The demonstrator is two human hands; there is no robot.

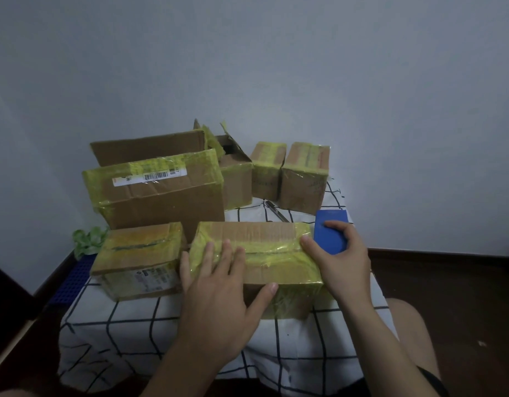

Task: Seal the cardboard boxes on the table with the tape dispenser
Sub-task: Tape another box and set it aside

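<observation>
A long cardboard box point(270, 239), wrapped in yellowish tape, lies at the front middle of the table. My left hand point(218, 287) rests flat on its top left, fingers spread, thumb on the front face. My right hand point(342, 253) holds a blue block-shaped tape dispenser point(332, 230) at the box's right end, thumb on the taped top. A smaller taped box point(138, 259) sits to the left. A large box point(158, 190) with an open flap stands behind. An open box point(236, 179) and two small taped boxes point(267, 170) point(304, 176) line the back.
The table wears a white cloth with black grid lines point(150, 319). A pen point(276, 214) lies behind the front box. Crumpled green tape point(88, 239) sits at the left edge, above a blue perforated panel point(75, 276). A grey wall stands close behind. My knee point(413, 333) is at the right.
</observation>
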